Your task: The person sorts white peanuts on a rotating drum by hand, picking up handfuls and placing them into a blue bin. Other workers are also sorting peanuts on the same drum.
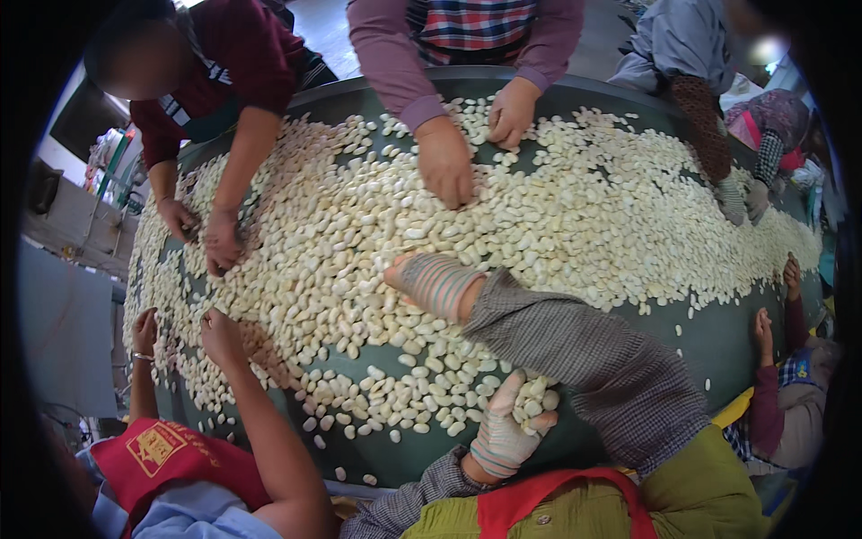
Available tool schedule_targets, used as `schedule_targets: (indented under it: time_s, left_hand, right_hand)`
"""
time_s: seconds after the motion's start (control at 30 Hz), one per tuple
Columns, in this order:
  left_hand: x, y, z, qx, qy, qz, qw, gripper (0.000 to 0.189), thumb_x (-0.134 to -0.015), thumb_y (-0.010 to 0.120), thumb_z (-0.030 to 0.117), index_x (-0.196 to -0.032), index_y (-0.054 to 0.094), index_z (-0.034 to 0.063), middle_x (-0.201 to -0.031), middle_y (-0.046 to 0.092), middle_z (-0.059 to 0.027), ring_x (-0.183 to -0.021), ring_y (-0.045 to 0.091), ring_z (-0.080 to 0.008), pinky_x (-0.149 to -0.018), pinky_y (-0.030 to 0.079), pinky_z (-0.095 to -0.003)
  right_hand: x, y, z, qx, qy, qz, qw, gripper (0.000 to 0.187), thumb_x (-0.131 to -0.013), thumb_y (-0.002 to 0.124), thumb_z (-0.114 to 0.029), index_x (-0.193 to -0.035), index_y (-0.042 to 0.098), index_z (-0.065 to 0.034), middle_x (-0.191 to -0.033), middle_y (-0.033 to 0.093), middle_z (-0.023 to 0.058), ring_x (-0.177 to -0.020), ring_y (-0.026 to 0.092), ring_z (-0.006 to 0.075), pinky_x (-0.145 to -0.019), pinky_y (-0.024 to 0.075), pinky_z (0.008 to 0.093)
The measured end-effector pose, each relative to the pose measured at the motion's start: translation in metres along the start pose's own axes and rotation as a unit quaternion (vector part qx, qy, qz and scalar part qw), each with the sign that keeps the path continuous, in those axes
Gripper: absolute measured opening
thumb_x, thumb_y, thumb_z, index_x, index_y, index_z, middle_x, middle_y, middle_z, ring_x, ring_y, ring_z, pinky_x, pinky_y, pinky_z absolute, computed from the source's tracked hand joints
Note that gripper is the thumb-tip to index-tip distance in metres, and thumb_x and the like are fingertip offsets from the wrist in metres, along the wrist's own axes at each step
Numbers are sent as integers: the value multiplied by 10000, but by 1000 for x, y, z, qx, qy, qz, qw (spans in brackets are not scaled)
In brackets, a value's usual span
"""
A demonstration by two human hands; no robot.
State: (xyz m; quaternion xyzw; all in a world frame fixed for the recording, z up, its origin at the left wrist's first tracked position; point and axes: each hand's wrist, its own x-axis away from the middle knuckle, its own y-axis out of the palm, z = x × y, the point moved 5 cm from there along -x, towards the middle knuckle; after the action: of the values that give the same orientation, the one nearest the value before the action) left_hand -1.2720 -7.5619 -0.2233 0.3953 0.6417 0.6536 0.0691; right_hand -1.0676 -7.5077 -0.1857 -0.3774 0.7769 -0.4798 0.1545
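A heap of large white beans (pixel 539 222) is spread across a dark green tabletop (pixel 731 343). Low in the view, my left hand (pixel 508 431) wears a striped, fingertip-baring glove and cups several beans (pixel 533 399) against its palm, near the table's near edge. My right hand (pixel 434 281), in a similar striped glove, reaches across to the middle of the heap with its back turned up. Its fingertips point left, down at the beans. Most of its fingers are hidden, so whether they pinch a bean cannot be seen. A grey checked sleeve (pixel 579 337) covers the right forearm.
Across the table, a co-worker's hands (pixel 448 165) touch the beans. More hands work at far left (pixel 223 239), near left (pixel 223 337) and far right (pixel 731 199). A raised rim (pixel 579 81) edges the far side. Loose beans (pixel 369 479) lie along the near edge.
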Motion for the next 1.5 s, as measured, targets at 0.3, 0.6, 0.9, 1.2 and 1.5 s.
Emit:
schedule_targets:
  time_s: [0.3, 0.6, 0.9, 1.2, 1.5]
  left_hand:
    - [-8, 2, -48, -79, -146, -11, 986, 325, -909, 537, 327, -969, 582, 11, -895, 588, -107, -663, 500, -163, -453, 369, -218]
    - [-23, 9, -77, -95, -172, -47, 979, 300, -917, 519, 337, -1043, 591, 74, -962, 598, -102, -566, 456, -131, -456, 372, -220]
    - [-36, 14, -92, -141, -155, -67, 975, 273, -922, 498, 349, -1032, 578, 112, -963, 592, -82, -510, 419, -97, -481, 371, -223]
    - [-47, 9, -116, -143, -148, -84, 975, 346, -930, 496, 371, -1085, 580, 73, -979, 592, -76, -518, 388, -97, -446, 325, -205]
    - [-67, 12, -143, -156, -173, -70, 970, 386, -923, 492, 372, -1098, 558, 35, -975, 595, -62, -509, 411, -88, -463, 355, -216]
  right_hand:
    - [129, 18, 32, -177, 172, -80, 966, 247, -839, 521, -121, -1074, 586, -83, -980, 621, 138, -923, 621, 271, -742, 500, 365]
    - [320, -52, 199, -146, 410, 400, 806, 322, -911, 433, -132, -1213, 530, -73, -991, 630, 105, -803, 596, 200, -722, 492, 303]
    - [167, -32, 113, -274, 263, 108, 919, 467, -889, 506, -187, -1344, 404, -202, -1027, 555, 131, -919, 615, 270, -783, 521, 381]
    - [340, -2, 167, -110, 228, 166, 953, 421, -801, 470, -2, -1209, 547, -75, -927, 636, 152, -823, 618, 263, -759, 509, 357]
    - [435, -51, 210, -393, 415, 344, 745, 337, -896, 467, -137, -1204, 541, -22, -921, 596, 54, -734, 532, 84, -660, 466, 190]
